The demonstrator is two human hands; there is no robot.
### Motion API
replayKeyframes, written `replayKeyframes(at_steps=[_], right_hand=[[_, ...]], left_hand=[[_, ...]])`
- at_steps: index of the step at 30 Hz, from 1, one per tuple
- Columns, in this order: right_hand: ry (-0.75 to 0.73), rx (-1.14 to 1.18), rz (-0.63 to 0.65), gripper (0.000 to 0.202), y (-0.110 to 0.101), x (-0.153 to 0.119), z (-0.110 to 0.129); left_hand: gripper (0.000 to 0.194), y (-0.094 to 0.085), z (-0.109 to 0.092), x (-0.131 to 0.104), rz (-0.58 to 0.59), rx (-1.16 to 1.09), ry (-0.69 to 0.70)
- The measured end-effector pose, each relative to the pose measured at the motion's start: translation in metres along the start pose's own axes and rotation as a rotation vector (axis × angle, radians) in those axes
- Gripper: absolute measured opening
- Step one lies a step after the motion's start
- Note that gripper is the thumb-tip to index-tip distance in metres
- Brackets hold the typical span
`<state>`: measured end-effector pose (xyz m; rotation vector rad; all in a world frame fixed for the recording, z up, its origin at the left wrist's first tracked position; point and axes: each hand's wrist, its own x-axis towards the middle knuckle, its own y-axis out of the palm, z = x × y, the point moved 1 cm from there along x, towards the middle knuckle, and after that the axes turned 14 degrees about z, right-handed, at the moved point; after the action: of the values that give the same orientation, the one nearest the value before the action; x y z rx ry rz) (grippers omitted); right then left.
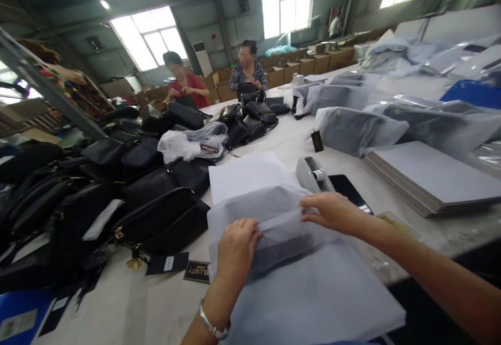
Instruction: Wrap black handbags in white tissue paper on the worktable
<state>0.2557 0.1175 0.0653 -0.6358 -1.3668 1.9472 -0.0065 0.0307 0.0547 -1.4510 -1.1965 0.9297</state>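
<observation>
A dark bag (282, 243) shows faintly through the white tissue paper (270, 199) folded over it, right in front of me. My left hand (238, 243) grips the paper's folded edge at the near left, with a silver bangle on that wrist. Fingers and thumb of my right hand (331, 212) pinch the same fold at its right end. Underneath lies a stack of white sheets (321, 293), sticking out toward me. A black hang tag (197, 272) with gold lettering rests left of the bag. Just past my right hand stands a grey tape dispenser (313, 173).
Black bags (164, 219) crowd the table's left side. Tissue-wrapped bags (356, 128) and a stack of grey boards (434, 175) stand at the right. A phone (350, 191) lies beside the dispenser. Two people (248, 68) sit across the table, near cardboard boxes (307, 67).
</observation>
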Motion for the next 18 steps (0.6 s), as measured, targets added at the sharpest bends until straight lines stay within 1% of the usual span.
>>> replayKeyframes(at_steps=[1,3,4,6,9,11,13,16,18], right_hand=[[0.035,0.006,0.012,0.012,-0.004,-0.001,-0.003],[0.083,0.037,0.025,0.015,-0.012,-0.002,-0.005],[0.078,0.077,0.041,0.017,-0.016,-0.002,-0.005],[-0.013,0.212,0.113,0.018,-0.024,-0.003,-0.002],[-0.241,0.473,0.283,0.022,-0.031,-0.008,0.005],[-0.316,0.566,0.369,0.023,-0.032,-0.013,0.008],[-0.313,0.547,0.394,0.025,-0.029,-0.018,0.009],[-0.230,0.376,0.319,0.038,-0.028,-0.026,0.007],[-0.187,0.286,0.282,0.035,-0.029,-0.030,0.003]], left_hand=[[0.005,-0.001,0.000,-0.001,0.010,-0.001,-0.011],[0.006,-0.002,0.000,-0.002,0.017,0.005,-0.023],[0.008,-0.002,0.000,-0.002,0.019,0.007,-0.024],[0.008,-0.002,-0.001,-0.001,0.024,0.011,-0.023],[0.009,0.000,0.001,0.002,0.033,0.018,-0.023],[0.009,0.001,0.002,0.002,0.032,0.012,-0.015],[0.008,0.001,0.003,0.002,0.028,0.003,-0.006],[0.009,0.001,0.004,0.001,0.017,-0.002,0.012],[0.009,0.001,0.004,0.001,0.008,-0.006,0.018]])
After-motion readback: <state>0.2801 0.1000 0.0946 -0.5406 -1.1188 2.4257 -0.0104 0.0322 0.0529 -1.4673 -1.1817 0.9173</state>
